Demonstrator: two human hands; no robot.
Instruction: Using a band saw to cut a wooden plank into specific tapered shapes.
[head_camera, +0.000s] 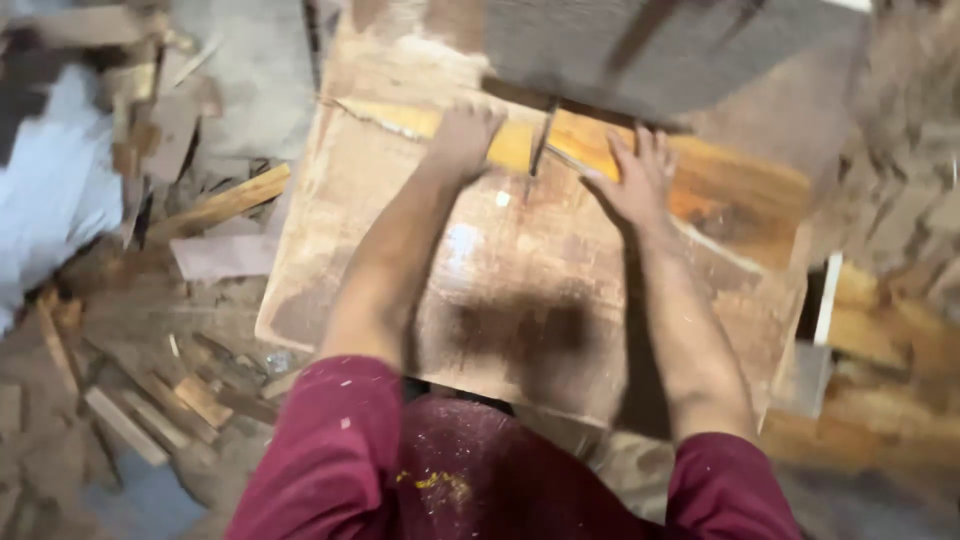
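Observation:
A yellow-orange wooden plank (725, 185) lies slantwise across the far part of a worn wooden worktable (350, 250). My left hand (465, 135) rests on the plank's left portion with its fingers curled over the far edge. Flat on the plank, a little to the right, is my right hand (635, 180) with its fingers spread. A thin dark blade-like strip (541, 145) stands up from the plank between the two hands. Both arms reach forward from dark red sleeves. The picture is blurred by motion.
Wood offcuts and strips (215, 205) litter the floor at the left, with more scrap (160, 410) at the lower left. A grey slab (640, 50) sits beyond the table. Stacked timber (880, 330) lies at the right. A pale cloth shape (50, 190) is at the far left.

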